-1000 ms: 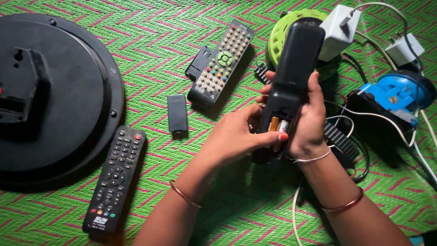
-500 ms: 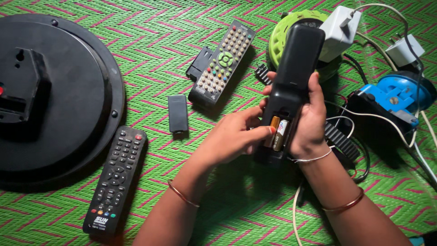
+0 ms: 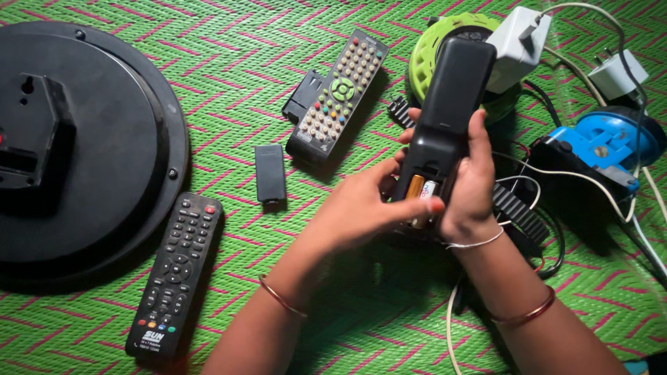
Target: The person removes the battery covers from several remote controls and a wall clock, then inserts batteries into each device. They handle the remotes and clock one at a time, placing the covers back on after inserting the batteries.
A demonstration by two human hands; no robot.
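My right hand (image 3: 472,184) grips a black remote (image 3: 448,111) held back side up, its battery compartment uncovered. Two small batteries (image 3: 420,189), one gold and one white, sit in that compartment. My left hand (image 3: 361,208) reaches across from the left, its fingers pressing on the batteries and the remote's lower end. A loose black battery cover (image 3: 270,172) lies on the mat left of my hands.
On the green and pink woven mat (image 3: 243,62) lie two other remotes (image 3: 177,274) (image 3: 339,94), a round black clock back (image 3: 76,149), a green cable reel (image 3: 445,48), white chargers (image 3: 517,42) with cords, and a blue device (image 3: 601,142).
My left fingers slid back over the batteries, covering more of them than half a second ago. The right hand and remote stayed almost still.
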